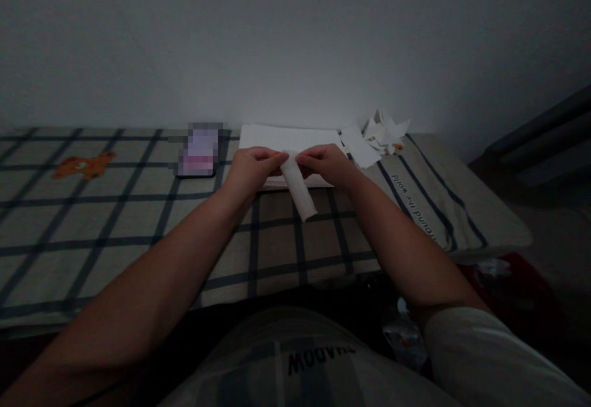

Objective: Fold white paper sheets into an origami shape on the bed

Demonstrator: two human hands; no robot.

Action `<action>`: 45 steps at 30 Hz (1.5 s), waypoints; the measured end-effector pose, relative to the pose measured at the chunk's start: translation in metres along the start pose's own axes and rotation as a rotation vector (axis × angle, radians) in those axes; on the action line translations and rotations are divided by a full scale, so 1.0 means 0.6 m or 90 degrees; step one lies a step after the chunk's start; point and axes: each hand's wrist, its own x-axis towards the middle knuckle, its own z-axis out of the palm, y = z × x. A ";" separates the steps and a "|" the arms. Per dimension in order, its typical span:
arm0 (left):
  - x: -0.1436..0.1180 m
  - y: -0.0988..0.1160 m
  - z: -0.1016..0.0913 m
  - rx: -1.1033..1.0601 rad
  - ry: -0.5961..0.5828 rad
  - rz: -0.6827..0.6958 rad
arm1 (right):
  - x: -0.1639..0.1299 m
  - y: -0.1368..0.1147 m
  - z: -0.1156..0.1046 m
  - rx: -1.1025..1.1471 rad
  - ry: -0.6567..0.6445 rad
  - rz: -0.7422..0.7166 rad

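Observation:
A narrow folded strip of white paper (299,193) hangs down toward me above the checked bedsheet (115,222). My left hand (253,170) pinches its top end from the left. My right hand (327,164) pinches the same end from the right, fingertips almost meeting. Just behind both hands lies a flat stack of white paper (286,139) near the wall.
A pile of torn and folded white paper scraps (381,136) sits at the back right of the bed. A blurred phone-sized object (199,151) lies left of the paper stack. The bed's right edge (498,234) drops to a dark floor with clutter.

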 end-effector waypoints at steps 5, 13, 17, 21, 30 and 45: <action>0.003 -0.003 -0.002 -0.054 -0.043 -0.020 | 0.000 0.000 0.000 -0.009 0.008 -0.008; 0.010 -0.002 -0.005 -0.029 -0.011 0.012 | 0.000 0.001 0.000 -0.034 0.009 -0.035; 0.008 0.000 -0.008 -0.057 -0.078 -0.042 | 0.003 0.005 -0.005 -0.077 0.053 -0.061; 0.008 -0.002 -0.010 -0.055 -0.160 -0.128 | 0.004 0.004 -0.007 -0.075 0.109 -0.056; 0.010 -0.010 -0.008 -0.063 -0.150 -0.151 | -0.001 -0.002 -0.005 -0.086 0.100 -0.070; 0.009 0.001 -0.011 -0.005 -0.113 -0.118 | 0.004 0.004 -0.001 0.012 0.131 -0.026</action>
